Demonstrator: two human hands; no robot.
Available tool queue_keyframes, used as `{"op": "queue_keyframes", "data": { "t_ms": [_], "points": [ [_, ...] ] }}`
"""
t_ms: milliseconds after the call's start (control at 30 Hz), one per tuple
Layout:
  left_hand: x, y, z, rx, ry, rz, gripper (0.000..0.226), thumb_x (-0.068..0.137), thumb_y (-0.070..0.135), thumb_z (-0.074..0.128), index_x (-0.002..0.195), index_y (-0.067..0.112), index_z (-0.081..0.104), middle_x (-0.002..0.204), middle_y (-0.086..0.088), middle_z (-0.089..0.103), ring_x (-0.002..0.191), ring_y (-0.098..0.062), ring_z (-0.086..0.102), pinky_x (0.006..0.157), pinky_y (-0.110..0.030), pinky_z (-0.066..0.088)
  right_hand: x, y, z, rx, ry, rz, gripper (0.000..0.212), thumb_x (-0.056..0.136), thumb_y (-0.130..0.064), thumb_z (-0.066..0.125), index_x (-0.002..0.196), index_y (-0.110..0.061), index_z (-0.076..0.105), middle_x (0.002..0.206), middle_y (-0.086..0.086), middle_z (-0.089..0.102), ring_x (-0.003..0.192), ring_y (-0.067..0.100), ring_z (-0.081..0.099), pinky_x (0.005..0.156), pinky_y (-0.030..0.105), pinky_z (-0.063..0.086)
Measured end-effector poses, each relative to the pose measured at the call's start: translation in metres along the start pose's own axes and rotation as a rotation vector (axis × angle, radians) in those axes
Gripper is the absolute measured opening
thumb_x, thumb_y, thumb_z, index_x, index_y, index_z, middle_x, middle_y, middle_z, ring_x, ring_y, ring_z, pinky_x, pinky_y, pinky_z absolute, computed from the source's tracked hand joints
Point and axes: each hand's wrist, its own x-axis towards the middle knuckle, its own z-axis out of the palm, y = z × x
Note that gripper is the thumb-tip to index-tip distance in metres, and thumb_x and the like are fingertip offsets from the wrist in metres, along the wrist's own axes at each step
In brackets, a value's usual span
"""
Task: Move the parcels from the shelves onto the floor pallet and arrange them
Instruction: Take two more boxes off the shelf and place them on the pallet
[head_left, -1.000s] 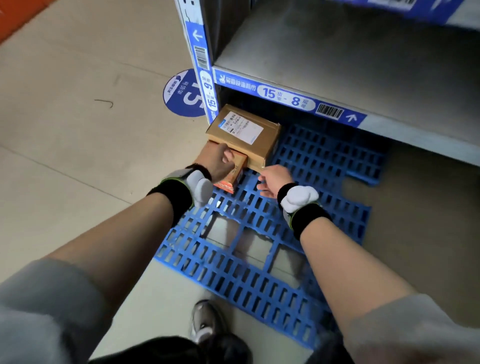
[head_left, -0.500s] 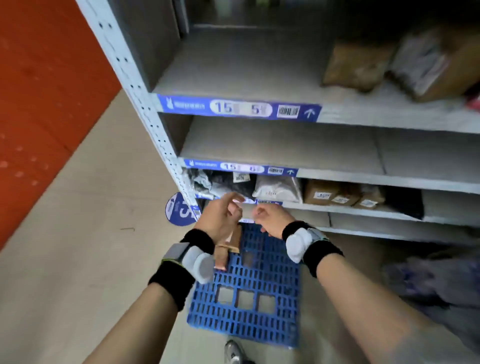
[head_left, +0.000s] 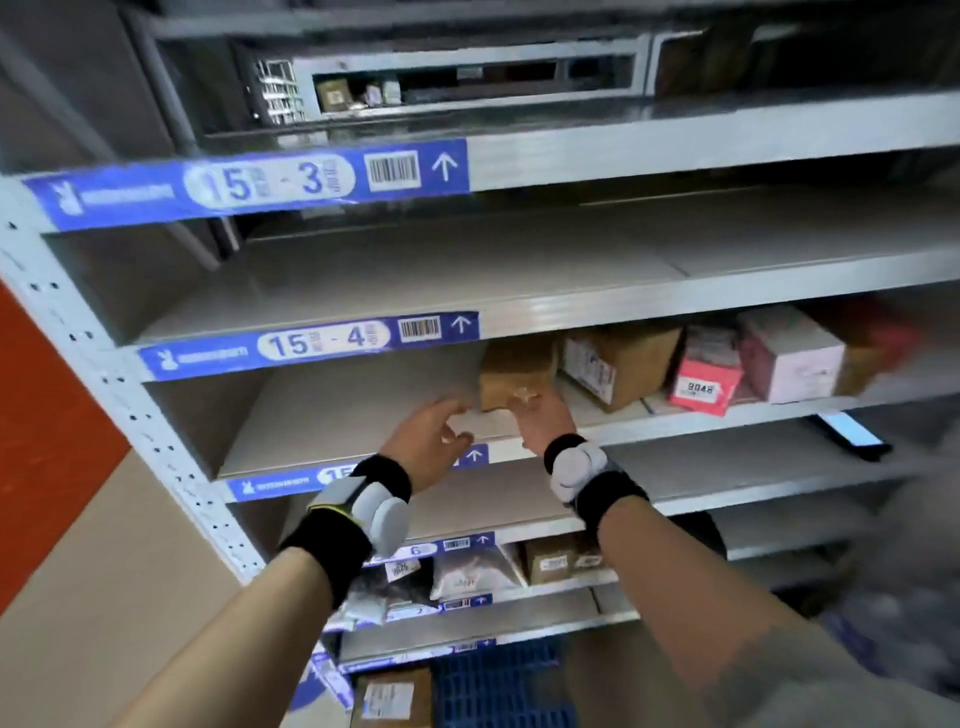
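Note:
A brown cardboard parcel (head_left: 511, 371) stands on the shelf under the 15-4 label. My right hand (head_left: 540, 421) reaches up to it, fingertips on its lower front face; blur hides whether they grip. Just left of the parcel, my left hand (head_left: 428, 444) hovers over the shelf board with fingers spread and nothing in it. The blue floor pallet (head_left: 498, 686) shows at the bottom, with a labelled brown parcel (head_left: 392, 696) on its left part.
Right of the brown parcel on the same shelf sit a larger brown box (head_left: 618, 364), a pink box (head_left: 706, 376) and a pale pink box (head_left: 789, 353). A lower shelf holds bagged parcels (head_left: 472, 571) and a small box (head_left: 550, 561). A dark phone-like device (head_left: 849, 434) juts out at right.
I have risen from the pallet, where my left hand was at a small orange box. Both hands have lifted to the shelf under 15-4, and the right hand now touches the brown parcel.

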Motion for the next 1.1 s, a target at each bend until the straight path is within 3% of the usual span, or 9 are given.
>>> {"op": "queue_keyframes", "data": {
  "t_ms": [67, 133, 300, 400, 500, 600, 733, 933, 1100],
  "points": [
    [0.024, 0.006, 0.014, -0.024, -0.011, -0.081, 0.044, 0.091, 0.017, 0.061, 0.134, 0.017, 0.052, 0.131, -0.005, 0.053, 0.099, -0.024, 0.064, 0.086, -0.027, 0.049, 0.008, -0.014, -0.011, -0.001, 0.043, 0.063, 0.044, 0.078, -0.047, 0.058, 0.11, -0.016, 0.057, 0.119, 0.017, 0.063, 0.108, 0.039, 0.062, 0.091, 0.053, 0.053],
    [0.052, 0.01, 0.029, -0.033, -0.009, -0.156, 0.049, 0.092, 0.02, 0.061, 0.139, 0.017, 0.047, 0.135, -0.006, 0.048, 0.109, -0.027, 0.06, 0.088, -0.026, 0.046, 0.023, -0.02, -0.021, 0.024, 0.048, 0.103, 0.021, 0.094, -0.028, 0.049, 0.104, -0.013, 0.059, 0.116, 0.02, 0.064, 0.109, 0.039, 0.061, 0.094, 0.049, 0.051],
    [0.116, 0.01, 0.055, 0.053, 0.026, -0.303, 0.067, 0.088, 0.03, 0.064, 0.148, 0.02, 0.035, 0.152, -0.015, 0.03, 0.136, -0.033, 0.039, 0.111, -0.033, 0.032, 0.064, -0.012, -0.036, -0.102, 0.34, 0.19, 0.064, 0.096, -0.035, 0.05, 0.142, 0.005, 0.032, 0.146, 0.025, 0.038, 0.134, 0.037, 0.039, 0.108, 0.043, 0.033],
    [0.139, 0.012, 0.063, 0.07, 0.02, -0.362, 0.067, 0.089, 0.036, 0.061, 0.148, 0.02, 0.032, 0.152, -0.015, 0.027, 0.136, -0.037, 0.037, 0.112, -0.039, 0.034, 0.07, -0.011, -0.044, -0.306, 0.21, 0.18, 0.074, 0.096, -0.041, 0.05, 0.15, -0.001, 0.02, 0.153, 0.025, 0.026, 0.141, 0.037, 0.027, 0.112, 0.05, 0.024],
    [0.148, 0.022, 0.071, -0.007, -0.018, -0.351, 0.063, 0.095, 0.033, 0.055, 0.15, 0.021, 0.028, 0.154, -0.009, 0.028, 0.143, -0.027, 0.031, 0.111, -0.031, 0.031, 0.072, -0.01, -0.042, -0.536, 0.058, -0.062, 0.052, 0.102, -0.022, 0.036, 0.151, -0.008, 0.026, 0.154, 0.025, 0.025, 0.14, 0.041, 0.029, 0.111, 0.051, 0.03],
    [0.144, 0.028, 0.078, -0.123, 0.002, -0.363, 0.064, 0.089, 0.041, 0.052, 0.147, 0.025, 0.033, 0.131, -0.009, 0.054, 0.122, -0.027, 0.053, 0.093, -0.026, 0.041, 0.074, -0.004, -0.037, -0.389, 0.033, -0.11, 0.049, 0.101, -0.02, 0.032, 0.149, -0.01, 0.03, 0.149, 0.022, 0.034, 0.134, 0.038, 0.039, 0.106, 0.046, 0.039],
    [0.132, 0.023, 0.077, -0.33, 0.144, -0.521, 0.066, 0.075, 0.06, 0.055, 0.13, 0.026, 0.043, 0.131, -0.005, 0.054, 0.123, -0.028, 0.052, 0.105, -0.042, 0.042, 0.062, 0.003, -0.03, 0.112, 0.164, 0.016, 0.061, 0.082, -0.068, 0.046, 0.116, -0.018, 0.055, 0.117, 0.009, 0.06, 0.107, 0.029, 0.057, 0.095, 0.038, 0.046],
    [0.104, 0.036, 0.067, -0.27, 0.246, -0.719, 0.107, 0.047, 0.075, 0.074, 0.125, 0.014, 0.035, 0.13, -0.009, 0.041, 0.126, -0.03, 0.041, 0.108, -0.041, 0.038, 0.03, 0.002, -0.02, 0.295, 0.07, -0.047, 0.028, 0.098, -0.045, 0.047, 0.099, -0.018, 0.053, 0.099, 0.004, 0.06, 0.089, 0.023, 0.057, 0.079, 0.032, 0.042],
    [0.08, 0.023, 0.059, -0.237, 0.322, -0.746, 0.105, 0.042, 0.068, 0.07, 0.127, 0.017, 0.032, 0.13, -0.014, 0.044, 0.12, -0.036, 0.048, 0.103, -0.045, 0.042, 0.016, 0.012, -0.036, 0.28, 0.135, -0.059, 0.016, 0.093, -0.031, 0.059, 0.091, -0.016, 0.054, 0.084, -0.001, 0.059, 0.083, 0.023, 0.058, 0.079, 0.032, 0.046]
  ]
}}
